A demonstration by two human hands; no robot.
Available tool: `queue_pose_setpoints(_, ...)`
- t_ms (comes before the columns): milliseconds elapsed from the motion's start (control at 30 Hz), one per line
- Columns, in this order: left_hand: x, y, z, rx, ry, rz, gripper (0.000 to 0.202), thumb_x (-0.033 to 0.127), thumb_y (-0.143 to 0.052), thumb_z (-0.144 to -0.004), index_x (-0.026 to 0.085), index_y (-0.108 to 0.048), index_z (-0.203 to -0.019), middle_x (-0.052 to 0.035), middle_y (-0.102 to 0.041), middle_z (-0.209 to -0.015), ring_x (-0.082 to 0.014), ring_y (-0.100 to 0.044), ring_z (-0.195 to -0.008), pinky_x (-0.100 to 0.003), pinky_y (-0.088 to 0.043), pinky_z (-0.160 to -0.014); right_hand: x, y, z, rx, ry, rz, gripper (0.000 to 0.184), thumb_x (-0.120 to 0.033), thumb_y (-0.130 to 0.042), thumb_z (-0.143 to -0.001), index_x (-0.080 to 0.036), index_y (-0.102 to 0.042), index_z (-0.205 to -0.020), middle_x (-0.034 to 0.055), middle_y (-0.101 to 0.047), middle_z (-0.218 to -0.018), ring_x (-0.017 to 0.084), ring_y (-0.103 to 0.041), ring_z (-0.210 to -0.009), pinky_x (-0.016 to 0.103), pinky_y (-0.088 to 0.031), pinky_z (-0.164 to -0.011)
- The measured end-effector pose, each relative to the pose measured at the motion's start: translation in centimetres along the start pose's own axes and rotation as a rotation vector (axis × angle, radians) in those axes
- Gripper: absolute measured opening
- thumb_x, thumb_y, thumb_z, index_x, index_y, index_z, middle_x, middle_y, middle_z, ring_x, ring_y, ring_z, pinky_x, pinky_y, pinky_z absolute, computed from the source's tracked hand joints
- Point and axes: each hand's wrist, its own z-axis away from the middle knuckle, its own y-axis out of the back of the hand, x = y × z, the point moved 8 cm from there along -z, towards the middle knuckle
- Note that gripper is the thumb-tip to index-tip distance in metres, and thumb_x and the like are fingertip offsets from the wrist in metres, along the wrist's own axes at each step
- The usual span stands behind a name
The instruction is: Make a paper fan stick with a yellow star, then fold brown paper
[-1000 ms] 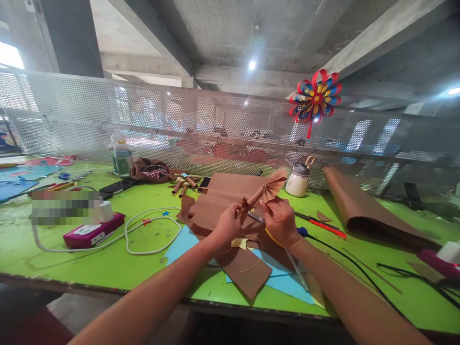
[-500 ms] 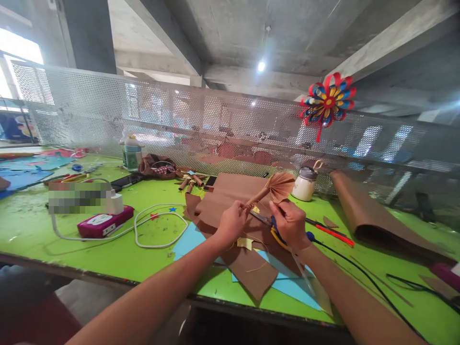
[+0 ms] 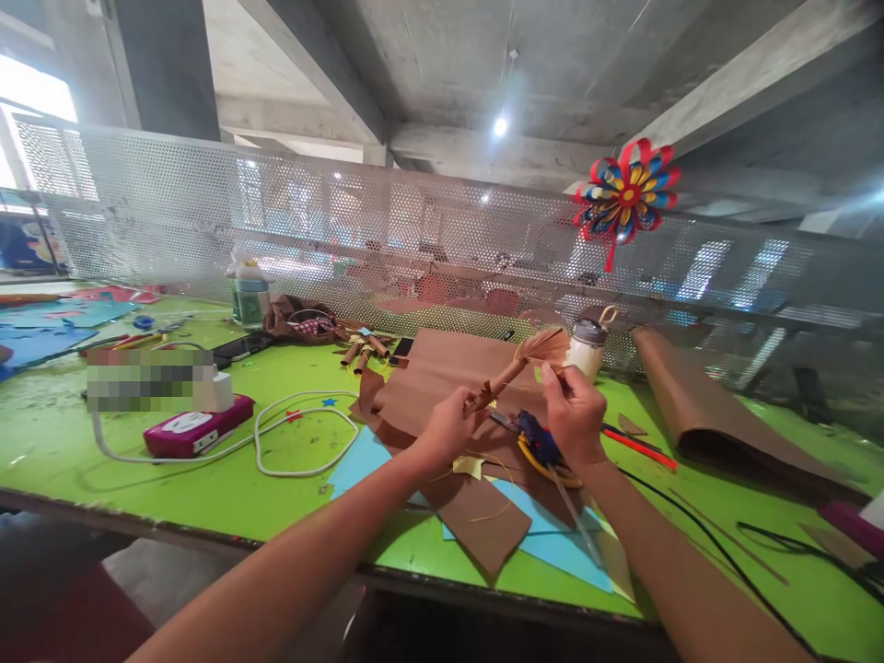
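Note:
My left hand (image 3: 452, 424) is closed around the lower end of a rolled brown paper stem (image 3: 506, 379). A pleated brown paper fan (image 3: 545, 344) spreads from the stem's upper end, tilted up to the right. The fingers of my right hand (image 3: 575, 405) are pinched right beside the fan's lower edge; what lies between the fingertips is too small to make out. Below the hands, a glue gun (image 3: 539, 437) with a dark blue body and a yellow part lies on brown paper (image 3: 476, 525). A thin yellowish string (image 3: 509, 479) curls over the paper.
Light blue sheets (image 3: 563, 557) lie under the brown paper on the green table (image 3: 290, 506). A white bottle (image 3: 587, 345), a red-and-black pen-like tool (image 3: 642, 448) and a rolled brown sheet (image 3: 697, 414) are at right. A purple power strip (image 3: 200, 425) with a white cable stands left.
My right hand has moved up and right, away from the glue gun, which now shows more fully. The fan has turned and looks narrower. My left hand keeps its hold on the stem.

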Motion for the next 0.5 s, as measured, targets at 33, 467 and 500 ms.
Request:
queue_pose_setpoints(33,0.1,0.1,0.1,0.007,-0.016,-0.024,0.015,0.031,-0.055,-0.079,0.019,-0.055,-0.087,-0.0015,-0.063,-0.076,-0.0143,-0.056,-0.067,-0.023,-0.038,-0.058,0.3,0.3,-0.3,0.034,-0.024,-0.005,0.027,-0.037,-0.052,-0.083,-0.018,-0.051,-0.065,-0.0016,-0.050,-0.058,0.012,-0.043,-0.054,0.025,-0.036,-0.057)
queue_pose_setpoints(467,1.0,-0.2,-0.3,-0.298,0.035,0.330,0.043,0.008,-0.054,-0.060,0.013,-0.061,-0.102,-0.0094,-0.065,-0.098,-0.0176,-0.059,-0.085,-0.026,-0.046,-0.068,2.7,0.6,-1.1,0.035,-0.169,-0.144,0.027,-0.042,-0.057,-0.079,-0.016,-0.059,-0.072,-0.0005,-0.056,-0.058,0.013,-0.049,-0.053,0.025,-0.041,-0.054)
queue_pose_setpoints(500,1.1,0.2,-0.6,-0.321,0.047,0.403,0.043,0.009,-0.052,-0.061,0.013,-0.061,-0.104,-0.0103,-0.065,-0.100,-0.0179,-0.059,-0.087,-0.026,-0.047,-0.069,2.6,0.6,-1.1,0.030,-0.166,-0.146,0.027,-0.041,-0.056,-0.080,-0.016,-0.060,-0.072,-0.0005,-0.056,-0.059,0.013,-0.049,-0.053,0.025,-0.041,-0.054)
